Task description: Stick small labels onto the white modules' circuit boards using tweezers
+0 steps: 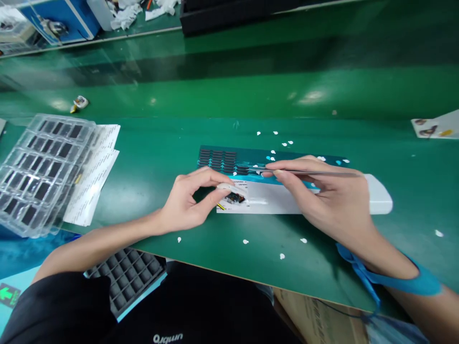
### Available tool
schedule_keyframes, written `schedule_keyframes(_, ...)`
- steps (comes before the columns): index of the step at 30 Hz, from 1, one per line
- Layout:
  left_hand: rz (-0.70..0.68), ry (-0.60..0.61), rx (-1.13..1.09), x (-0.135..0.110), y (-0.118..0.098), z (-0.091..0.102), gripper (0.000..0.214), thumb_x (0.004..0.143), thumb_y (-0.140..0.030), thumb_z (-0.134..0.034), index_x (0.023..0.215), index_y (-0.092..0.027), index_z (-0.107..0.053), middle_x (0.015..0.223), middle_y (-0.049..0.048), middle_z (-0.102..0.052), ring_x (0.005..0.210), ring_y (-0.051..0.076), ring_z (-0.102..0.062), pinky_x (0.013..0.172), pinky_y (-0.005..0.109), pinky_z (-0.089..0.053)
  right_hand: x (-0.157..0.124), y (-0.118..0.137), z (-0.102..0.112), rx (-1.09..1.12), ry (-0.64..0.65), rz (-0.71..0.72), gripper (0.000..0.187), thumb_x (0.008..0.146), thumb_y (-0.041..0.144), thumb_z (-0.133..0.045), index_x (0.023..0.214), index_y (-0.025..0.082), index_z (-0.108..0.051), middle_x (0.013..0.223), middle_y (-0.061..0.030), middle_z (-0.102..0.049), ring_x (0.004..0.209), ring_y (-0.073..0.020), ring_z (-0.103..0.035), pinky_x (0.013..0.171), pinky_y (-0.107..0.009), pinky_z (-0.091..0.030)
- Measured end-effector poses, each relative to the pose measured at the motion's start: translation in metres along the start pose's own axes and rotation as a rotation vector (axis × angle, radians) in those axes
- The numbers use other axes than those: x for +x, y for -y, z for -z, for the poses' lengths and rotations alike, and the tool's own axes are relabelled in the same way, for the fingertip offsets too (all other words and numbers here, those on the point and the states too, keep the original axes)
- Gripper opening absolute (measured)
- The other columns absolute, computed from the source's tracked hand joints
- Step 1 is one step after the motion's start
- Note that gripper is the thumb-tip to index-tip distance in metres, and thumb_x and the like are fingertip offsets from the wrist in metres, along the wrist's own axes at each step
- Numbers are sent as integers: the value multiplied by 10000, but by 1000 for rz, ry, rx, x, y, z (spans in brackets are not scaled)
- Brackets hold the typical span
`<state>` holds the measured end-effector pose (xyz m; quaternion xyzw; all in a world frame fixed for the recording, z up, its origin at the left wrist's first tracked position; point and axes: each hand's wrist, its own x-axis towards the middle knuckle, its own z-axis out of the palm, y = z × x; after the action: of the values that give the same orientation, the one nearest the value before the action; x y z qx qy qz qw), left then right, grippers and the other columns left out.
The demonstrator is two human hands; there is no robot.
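Between the thumb and forefinger of my left hand point(191, 198) is a small white-rimmed electronic part point(234, 195), with dark circuitry and a yellow piece at its lower end. My right hand point(330, 196) grips thin metal tweezers point(297, 172), pointing left. Their tips lie over a teal sheet point(251, 153) bearing rows of small black strips point(217, 160). Just below that sheet is a white printed sheet point(272, 203), partly covered by both hands. A blue wrist strap point(394, 279) circles my right wrist.
Several small white round pieces point(245, 241) are scattered over the green table. Stacked clear trays point(46, 167) with dark parts stand at left, beside white papers point(96, 177). Another small part point(79, 102) lies behind them. A grey compartment tray point(129, 277) sits below the table edge.
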<state>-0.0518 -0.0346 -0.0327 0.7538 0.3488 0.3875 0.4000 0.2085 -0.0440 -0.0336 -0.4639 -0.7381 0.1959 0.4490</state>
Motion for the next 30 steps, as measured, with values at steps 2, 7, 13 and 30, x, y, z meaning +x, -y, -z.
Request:
schedule_keyframes(2,-133,52,191,7,11,5,187,1051,-255,-608,1117,-160,-756,1097,106,-832,1091,225,-760,996,381,-583,0,-4,-1,7,14,-9,167,1018,221,-712,1012,339,-830,1030,26,-840,848,-211,-787,736,-383,-649)
schedule_keyframes(7,-164,305,360,19,28,12,262,1118,-276,-460,1186,-176,-692,1357,122,-766,1495,277,-565,1204,481,-464,0,-11,-2,17,54,-46,166,1021,249,-702,957,321,-836,1032,28,-840,876,-224,-799,764,-396,-653)
schedule_keyframes(13,-124,398,348,23,24,14,253,1127,-272,-439,1154,-184,-675,1446,113,-721,1527,281,-523,1230,480,-425,-1,-9,0,-17,78,-86,172,1030,267,-702,1031,369,-841,1053,34,-837,898,-239,-799,727,-392,-632)
schedule_keyframes(30,-180,411,421,24,15,8,282,1086,-243,-446,1166,-177,-708,1443,140,-721,1536,327,-515,1212,546,-441,7,-9,8,-211,-151,175,334,1013,179,-732,1231,419,-810,1067,2,-835,871,-255,-781,733,-422,-643)
